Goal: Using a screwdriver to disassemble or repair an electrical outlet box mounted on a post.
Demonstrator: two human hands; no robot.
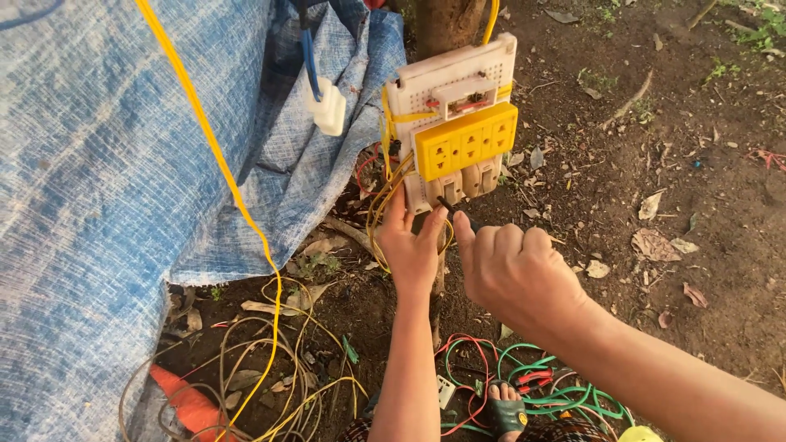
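Blue woven tarpaulin fills the left side, slack and soft, its lower edge hanging just beside the work. Bare soil with dry leaves lies to the right: open room there. A white perforated switchboard panel is mounted against a tree trunk, tilted a little; it looks like light, stiff plastic, likely brittle at its corners, best steadied at the lower edge. A yellow triple socket strip sits on its front, with pale switches beneath. Left hand presses up against the panel's bottom edge, fingers spread, thumb apart. Right hand is curled shut around a dark slim tool, probably a screwdriver, whose tip touches the switch row; the handle is hidden in the fist. Yellow wires loop out at the panel's left side, thin, springy, easy to snag. A yellow cable crosses the tarpaulin. A white plug hangs on a blue lead. Red and green wire coils lie on the ground below.
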